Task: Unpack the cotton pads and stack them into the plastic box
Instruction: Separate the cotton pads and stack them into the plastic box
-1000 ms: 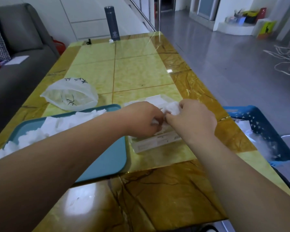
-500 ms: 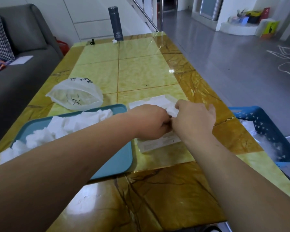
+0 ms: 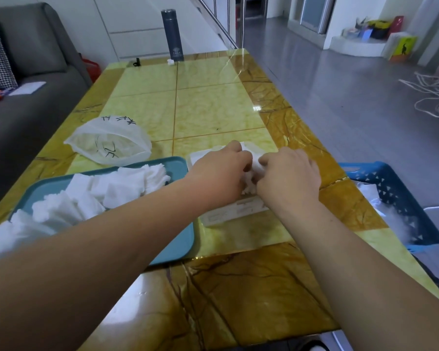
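Head view, catalogued item by item as I read it from my station.

1. Left hand [image 3: 223, 173]: fingers curled downward, pinching a wad of cotton pads [image 3: 250, 182].
2. Right hand [image 3: 289, 176]: knuckles up, fingers curled onto the same wad. The two hands nearly meet over it.
3. Plastic box [image 3: 236, 211]: clear, lying on the table [image 3: 213, 105] directly under both hands, just right of the teal tray [image 3: 178, 239]. The wad sits at its opening. I cannot tell whether it is fully seated inside.
4. Loose pads [image 3: 91, 196]: heaped untidily across the tray.

Step in hand, as I judge it: squaring a batch and pressing it into the box. With so many pads left on the tray, I rate the job well short of finished.

Next move calls for both hands to let go gently, so the soft stack does not lift or skew. The left hand, nearer the tray, is best placed to gather another bunch with its edges aligned.

Writing:
- Plastic bag [image 3: 109, 145]: black hand-drawn strokes, which I cannot read.
- Box, near wall: a pale label whose print is too small to make out.
- Dark flask [image 3: 175, 34], far end of the table: a pale emblem, illegible.
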